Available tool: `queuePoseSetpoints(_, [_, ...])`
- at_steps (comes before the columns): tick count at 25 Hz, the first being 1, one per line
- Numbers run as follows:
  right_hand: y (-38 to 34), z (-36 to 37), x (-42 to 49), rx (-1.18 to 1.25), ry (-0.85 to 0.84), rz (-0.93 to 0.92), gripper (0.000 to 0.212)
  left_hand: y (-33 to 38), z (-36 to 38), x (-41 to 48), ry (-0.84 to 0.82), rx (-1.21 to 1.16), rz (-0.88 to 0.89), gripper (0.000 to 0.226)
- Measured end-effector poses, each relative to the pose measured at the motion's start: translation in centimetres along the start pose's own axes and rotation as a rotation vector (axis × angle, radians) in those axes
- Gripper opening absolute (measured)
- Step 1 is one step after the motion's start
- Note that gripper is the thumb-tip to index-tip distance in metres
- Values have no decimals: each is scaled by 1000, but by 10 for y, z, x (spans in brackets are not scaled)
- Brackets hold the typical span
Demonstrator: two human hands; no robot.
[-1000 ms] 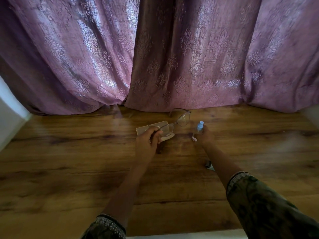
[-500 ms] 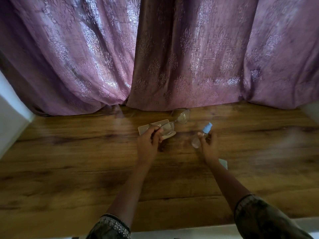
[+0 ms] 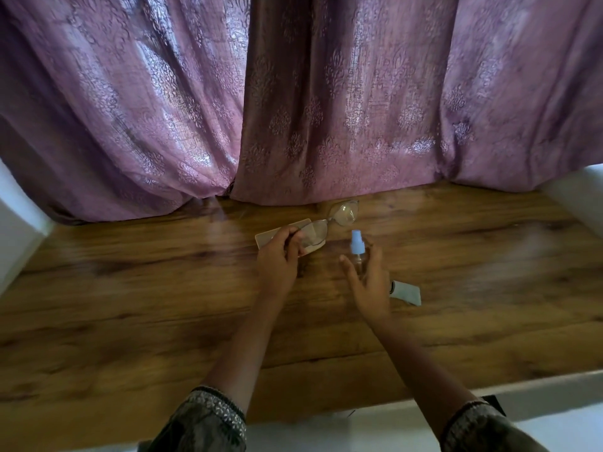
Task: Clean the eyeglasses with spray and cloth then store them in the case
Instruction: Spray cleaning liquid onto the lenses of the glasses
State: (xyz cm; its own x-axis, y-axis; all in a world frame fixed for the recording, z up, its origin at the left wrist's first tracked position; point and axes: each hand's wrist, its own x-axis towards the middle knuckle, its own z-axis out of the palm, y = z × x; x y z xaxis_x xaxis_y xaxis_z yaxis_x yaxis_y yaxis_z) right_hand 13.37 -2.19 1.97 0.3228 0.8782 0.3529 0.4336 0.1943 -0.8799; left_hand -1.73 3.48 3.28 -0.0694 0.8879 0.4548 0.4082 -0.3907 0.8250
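Glasses in my left hand, spray bottle standing by my right

On my feed the eyeglasses [image 3: 344,213] are at the far middle of the wooden table [image 3: 163,305], close to the purple curtain [image 3: 326,109]. My left hand [image 3: 277,259] pinches them at one end, fingers curled round the frame, and the near lens overlaps the flat beige case [image 3: 266,239]. Just beside them the little clear spray bottle [image 3: 356,244] stands upright, blue top up. My right hand [image 3: 370,282] is around it, fingers straight and spread, can't tell if they actually touch it. The pale cloth [image 3: 406,291] lies just right of that hand.
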Motion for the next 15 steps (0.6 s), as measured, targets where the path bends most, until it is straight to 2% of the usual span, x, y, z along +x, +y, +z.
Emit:
queuePoseSetpoints(3, [-12,6,-4,-33,16,-132,50,2,-4,0,-1,11,10,17])
queuePoseSetpoints(6, [-26,8,-3,-34,10,-222,46,7,-7,2,-24,52,25,18])
queuePoseSetpoints(12, [-38,9,2,-72,42,-298,47,14,-8,2,-16,66,42,19])
queuePoseSetpoints(15, [-45,10,4,-121,108,-320,62,15,-7,1,8,72,51,20])
